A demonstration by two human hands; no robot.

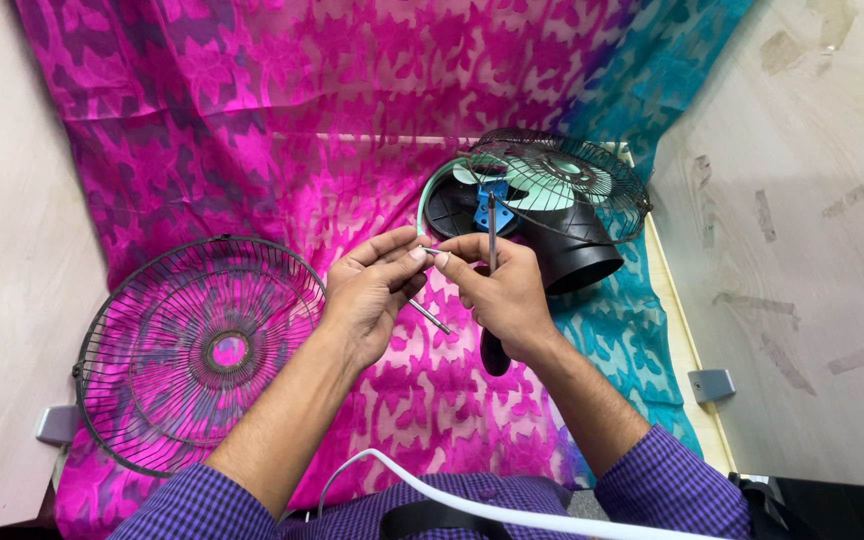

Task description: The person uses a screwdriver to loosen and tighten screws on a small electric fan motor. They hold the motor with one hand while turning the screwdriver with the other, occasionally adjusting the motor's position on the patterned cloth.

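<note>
My left hand and my right hand meet over a pink patterned cloth. The left hand pinches a thin metal rod that slants down to the right. The right hand grips a screwdriver with a dark handle, its shaft pointing up and away. The fingertips of both hands touch at a small part near the rod's upper end. Just beyond the hands lies a fan body with black motor housing, green blades and a rear wire grille.
A detached round wire grille lies on the cloth to the left. A white cable crosses near my lap. The cloth turns teal on the right. Pale wooden panels flank the cloth on both sides, with small grey brackets at the edges.
</note>
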